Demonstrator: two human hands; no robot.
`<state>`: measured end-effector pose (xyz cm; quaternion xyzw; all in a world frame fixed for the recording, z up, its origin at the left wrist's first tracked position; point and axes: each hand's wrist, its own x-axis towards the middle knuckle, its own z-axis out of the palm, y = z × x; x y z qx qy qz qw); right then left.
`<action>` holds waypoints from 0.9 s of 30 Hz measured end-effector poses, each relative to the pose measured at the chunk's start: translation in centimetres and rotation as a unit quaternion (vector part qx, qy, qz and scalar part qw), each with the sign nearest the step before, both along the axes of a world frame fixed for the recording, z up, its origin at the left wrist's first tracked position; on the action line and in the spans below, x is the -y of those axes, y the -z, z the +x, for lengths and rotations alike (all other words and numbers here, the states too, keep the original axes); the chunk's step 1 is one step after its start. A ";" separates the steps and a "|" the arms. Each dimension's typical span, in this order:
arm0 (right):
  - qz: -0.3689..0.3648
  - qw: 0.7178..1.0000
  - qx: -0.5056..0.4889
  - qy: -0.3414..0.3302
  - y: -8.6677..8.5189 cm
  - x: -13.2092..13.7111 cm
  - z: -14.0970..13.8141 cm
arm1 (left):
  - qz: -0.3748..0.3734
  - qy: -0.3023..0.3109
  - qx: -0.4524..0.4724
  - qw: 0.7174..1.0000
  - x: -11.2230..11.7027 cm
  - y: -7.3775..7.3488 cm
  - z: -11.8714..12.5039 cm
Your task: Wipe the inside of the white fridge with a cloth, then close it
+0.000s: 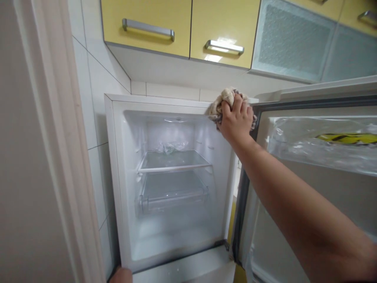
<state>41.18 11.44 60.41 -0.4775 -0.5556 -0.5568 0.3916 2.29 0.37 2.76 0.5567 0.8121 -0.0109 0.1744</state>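
My right hand is closed around a bunched beige and grey cloth. The cloth rests against the upper right corner of the white refrigerator's front frame, close to the hinge side. At the bottom edge of the view, only a small part of my left hand shows, beside the lower left corner of the refrigerator; its fingers are hidden. The refrigerator door stands wide to the right, with a dark gasket along its edge.
Inside are a glass shelf with a crumpled plastic bag and a lower shelf. A clear door bin holds a yellow and black item. Yellow cabinets hang above; a door frame borders the left.
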 end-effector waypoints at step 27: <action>-0.336 0.915 0.150 0.165 7.2 4.7 0.1 | -0.020 -0.174 0.149 0.973 -1.2 6.0 -2.8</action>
